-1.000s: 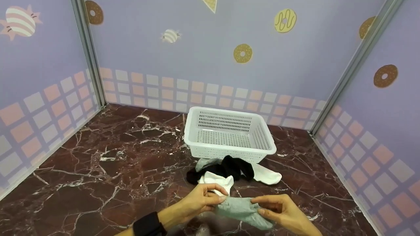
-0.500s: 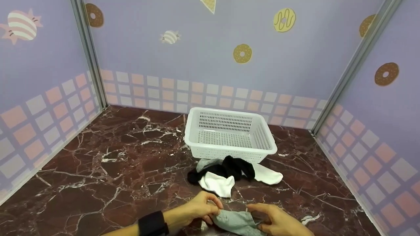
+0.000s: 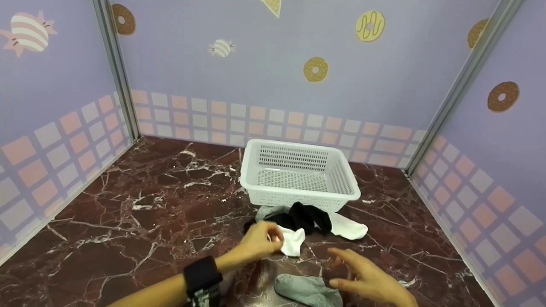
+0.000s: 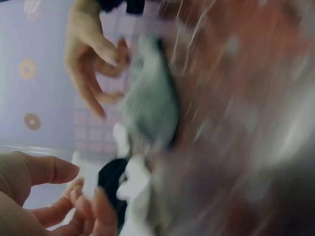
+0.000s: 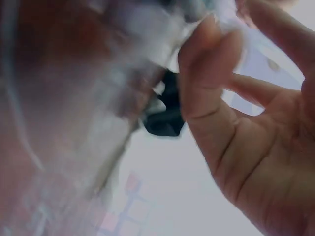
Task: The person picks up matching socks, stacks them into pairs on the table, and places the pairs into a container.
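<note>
A grey-green sock (image 3: 303, 286) lies flat on the table near the front edge of the head view. Just right of it is my right hand (image 3: 369, 279), fingers spread and holding nothing. My left hand (image 3: 256, 244) is over the near white sock (image 3: 293, 244), partly covering it. In the left wrist view its thumb and fingers (image 4: 51, 169) are apart, with nothing held between them. Black socks (image 3: 308, 217) lie bunched behind the white one, with another grey sock (image 3: 269, 211) partly hidden at the back. A second white sock (image 3: 349, 227) sticks out to the right.
A white perforated plastic basket (image 3: 298, 191) stands behind the sock pile. Patterned walls (image 3: 273, 85) enclose the dark red marbled table (image 3: 170, 221) at the back and both sides. A black watch (image 3: 202, 277) is on the left wrist.
Both hands have let go of the grey-green sock, which was lowered onto the table. My left hand has moved forward to the near white sock; the right hand has opened beside the grey-green one.
</note>
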### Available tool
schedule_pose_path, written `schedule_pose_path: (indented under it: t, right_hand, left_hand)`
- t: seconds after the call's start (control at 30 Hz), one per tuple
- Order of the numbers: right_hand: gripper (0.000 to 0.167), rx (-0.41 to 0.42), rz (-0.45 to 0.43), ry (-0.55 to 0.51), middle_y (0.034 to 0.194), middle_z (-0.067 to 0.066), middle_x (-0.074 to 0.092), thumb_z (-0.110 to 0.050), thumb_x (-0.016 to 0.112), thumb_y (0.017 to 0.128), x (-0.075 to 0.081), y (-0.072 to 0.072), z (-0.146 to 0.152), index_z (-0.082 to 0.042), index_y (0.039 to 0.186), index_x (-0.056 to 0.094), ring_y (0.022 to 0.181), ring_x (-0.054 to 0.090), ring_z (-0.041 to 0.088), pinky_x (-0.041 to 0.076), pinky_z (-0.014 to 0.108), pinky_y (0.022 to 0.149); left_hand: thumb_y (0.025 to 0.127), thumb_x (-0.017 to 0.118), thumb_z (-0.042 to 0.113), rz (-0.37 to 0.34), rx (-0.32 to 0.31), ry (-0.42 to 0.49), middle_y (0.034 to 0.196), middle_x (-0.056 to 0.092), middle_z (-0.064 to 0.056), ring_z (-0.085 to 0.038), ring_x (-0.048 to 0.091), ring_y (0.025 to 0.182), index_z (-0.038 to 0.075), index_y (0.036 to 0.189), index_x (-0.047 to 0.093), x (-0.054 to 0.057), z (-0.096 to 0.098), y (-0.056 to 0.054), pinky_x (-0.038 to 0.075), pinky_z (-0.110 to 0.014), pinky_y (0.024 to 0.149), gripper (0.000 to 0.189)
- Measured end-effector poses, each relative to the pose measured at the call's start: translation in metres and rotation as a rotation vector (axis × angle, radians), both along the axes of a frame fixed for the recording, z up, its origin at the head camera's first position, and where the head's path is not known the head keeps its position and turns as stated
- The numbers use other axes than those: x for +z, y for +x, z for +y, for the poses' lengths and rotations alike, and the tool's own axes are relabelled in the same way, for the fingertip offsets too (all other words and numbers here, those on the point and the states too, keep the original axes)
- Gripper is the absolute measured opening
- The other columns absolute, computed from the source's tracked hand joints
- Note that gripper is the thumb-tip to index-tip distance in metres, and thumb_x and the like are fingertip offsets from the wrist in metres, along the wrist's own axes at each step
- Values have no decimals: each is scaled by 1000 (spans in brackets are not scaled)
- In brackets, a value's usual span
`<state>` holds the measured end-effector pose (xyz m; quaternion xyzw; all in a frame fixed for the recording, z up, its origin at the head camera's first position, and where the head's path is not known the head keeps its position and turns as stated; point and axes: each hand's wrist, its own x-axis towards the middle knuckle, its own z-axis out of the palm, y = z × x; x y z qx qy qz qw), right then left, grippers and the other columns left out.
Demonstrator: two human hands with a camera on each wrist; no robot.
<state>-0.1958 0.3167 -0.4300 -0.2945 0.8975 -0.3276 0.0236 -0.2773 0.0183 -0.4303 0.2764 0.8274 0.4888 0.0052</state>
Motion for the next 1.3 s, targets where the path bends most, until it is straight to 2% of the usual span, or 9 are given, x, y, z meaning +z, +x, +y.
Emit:
schedule_pose_path:
  t: [0.13, 0.2, 0.33, 0.47, 0.57, 0.67, 0.93, 1.17, 1.3]
  right_hand:
    - [59, -47, 47, -110, 108, 6, 55, -22, 66, 92, 9, 2, 5, -15, 145, 41, 65, 53, 6, 51, 28, 57]
    - [60, -59, 72, -130, 108, 4, 54, -17, 65, 92, 13, 4, 2, -13, 146, 39, 65, 54, 7, 51, 28, 56]
    - [64, -62, 89, -160, 110, 6, 53, -16, 66, 92, 16, 4, -6, -8, 147, 36, 65, 56, 9, 51, 29, 55]
    - [64, -39, 57, -195, 115, 8, 53, -19, 66, 92, 9, -3, -6, -12, 148, 36, 67, 60, 12, 53, 30, 55]
    - [61, 0, 29, -241, 117, 13, 53, -16, 64, 94, 8, -4, -9, -11, 147, 37, 69, 63, 18, 55, 33, 55]
    - [59, 21, 41, -274, 119, 15, 54, -14, 63, 94, 7, -5, -11, -9, 146, 38, 75, 66, 21, 56, 34, 57]
    - [59, -80, 123, -271, 126, 12, 56, -16, 67, 92, 15, -6, -13, -12, 145, 41, 92, 65, 18, 56, 32, 69]
    - [62, -259, 96, -405, 126, 14, 52, -20, 70, 89, 28, -4, -25, -13, 144, 42, 90, 66, 22, 57, 34, 67]
    - [56, -267, 56, -512, 114, 18, 58, -15, 69, 90, 34, -2, -29, -10, 141, 46, 78, 67, 24, 57, 37, 63]
  left_hand:
    - [75, 66, 4, 492, 184, -206, 80, 52, -4, -16, 48, 69, 4, 89, 60, 3, -1, -30, 45, -27, 53, 15]
    - [76, 71, 10, 642, 286, -314, 83, 50, -7, -23, 50, 75, 4, 90, 57, 1, -1, -43, 46, -33, 53, 20]
    - [76, 74, 14, 677, 357, -481, 86, 54, -14, -33, 54, 83, 4, 88, 57, -9, 1, -63, 46, -42, 56, 23]
    - [76, 65, 4, 665, 345, -452, 68, 58, -12, -34, 59, 69, 6, 71, 54, -17, -1, -78, 47, -46, 53, 12]
    - [76, 61, 2, 607, 309, -315, 59, 53, -8, -33, 58, 59, 9, 65, 48, -11, -8, -83, 48, -45, 50, 18]
    - [80, 63, 7, 509, 279, -167, 65, 58, -7, -30, 59, 60, 9, 70, 52, 6, -11, -79, 49, -42, 54, 15]
    - [86, 67, 15, 248, 170, 135, 72, 56, -1, -16, 52, 65, 7, 74, 58, 55, 0, -47, 45, -31, 60, 17]
    - [92, 62, 9, -229, -162, 469, 85, 62, -8, -20, 66, 74, -5, 90, 59, 61, 14, -14, 58, -40, 68, 14]
    - [94, 62, 11, -340, -237, 516, 85, 62, -8, -19, 65, 73, -5, 94, 59, 58, 20, -2, 58, -42, 69, 17]
